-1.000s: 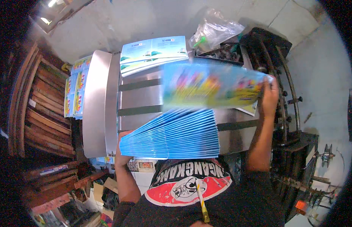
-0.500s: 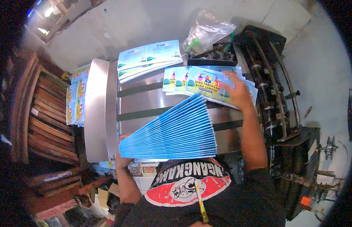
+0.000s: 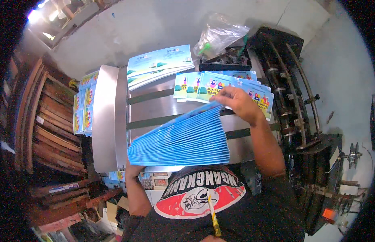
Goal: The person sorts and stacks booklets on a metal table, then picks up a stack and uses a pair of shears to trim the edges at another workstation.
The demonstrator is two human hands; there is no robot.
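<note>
The left hand [image 3: 133,171] grips a fan of blue booklets [image 3: 181,141] at its narrow end; the right hand [image 3: 222,101] pinches the topmost booklet [image 3: 195,113] above the metal surface [image 3: 155,109].

1. Support: shiny metal tabletop [image 3: 155,107], crossed by dark bands [image 3: 149,95].
2. Rear left: stacked blue-and-green printed sheets [image 3: 159,62], lying flat.
3. Right: overlapping printed covers [image 3: 209,84], illustrated side up.
4. Rear right edge: black tray [image 3: 225,67]; contact unclear.

Here, bold dark lettering [image 3: 258,99] is popping off the booklet covers [image 3: 215,82], while white capitals [image 3: 201,184] are arching across the black shirt [image 3: 239,220]!
</note>
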